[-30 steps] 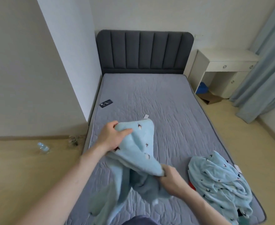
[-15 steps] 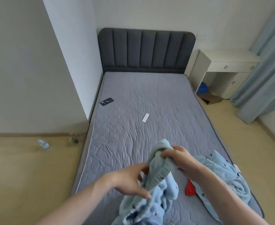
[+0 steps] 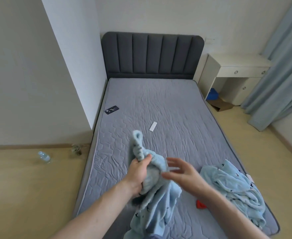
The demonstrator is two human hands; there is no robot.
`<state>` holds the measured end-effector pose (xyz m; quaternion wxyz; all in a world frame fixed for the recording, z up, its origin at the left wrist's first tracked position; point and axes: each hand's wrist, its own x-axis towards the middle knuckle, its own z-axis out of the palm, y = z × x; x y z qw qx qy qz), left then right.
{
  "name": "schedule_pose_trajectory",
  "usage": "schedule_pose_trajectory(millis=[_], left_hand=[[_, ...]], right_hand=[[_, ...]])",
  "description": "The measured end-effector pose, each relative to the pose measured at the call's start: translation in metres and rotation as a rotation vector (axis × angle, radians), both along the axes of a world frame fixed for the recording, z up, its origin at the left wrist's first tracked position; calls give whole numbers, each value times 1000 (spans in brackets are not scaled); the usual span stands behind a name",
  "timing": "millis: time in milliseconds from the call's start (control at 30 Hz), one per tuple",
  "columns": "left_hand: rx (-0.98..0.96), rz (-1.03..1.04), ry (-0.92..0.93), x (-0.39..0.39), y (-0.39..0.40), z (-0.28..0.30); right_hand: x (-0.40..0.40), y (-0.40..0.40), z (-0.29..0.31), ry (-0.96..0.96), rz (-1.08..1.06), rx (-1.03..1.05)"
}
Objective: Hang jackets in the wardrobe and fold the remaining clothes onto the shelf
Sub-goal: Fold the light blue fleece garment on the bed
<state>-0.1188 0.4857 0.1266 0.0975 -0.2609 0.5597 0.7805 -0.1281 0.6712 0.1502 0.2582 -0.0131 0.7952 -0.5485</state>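
Now my left hand point(image 3: 138, 173) grips the soft light-blue fuzzy garment point(image 3: 152, 200) above the grey quilted mattress point(image 3: 167, 107); before, my right hand point(image 3: 181, 171) pinched it. That hand has let go, fingers spread. Another fuzzy blue pile point(image 3: 231, 188) lies beside.

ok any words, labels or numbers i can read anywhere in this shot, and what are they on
None can be read.
Dark phone on the mattress: pale marks on its back, too small and blurred to read.
White tag on the mattress: blank as far as can be seen.
Bottle on the floor: no readable label.
Light blue garment gripped by the left hand: small dark motifs, no letters.
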Motion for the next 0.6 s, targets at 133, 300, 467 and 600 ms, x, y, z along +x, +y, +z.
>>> schedule_pose_trajectory(millis=[133, 300, 467, 600], left_hand=[[189, 90, -60, -2, 5, 14], [343, -2, 89, 4, 13, 18], [360, -122, 258, 18, -15, 8], [-468, 74, 370, 25, -52, -18]], right_hand=[[39, -23, -29, 130, 103, 241], [41, -44, -58, 84, -34, 258], [18, -32, -67, 113, -74, 151], [2, -8, -59, 162, -103, 70]])
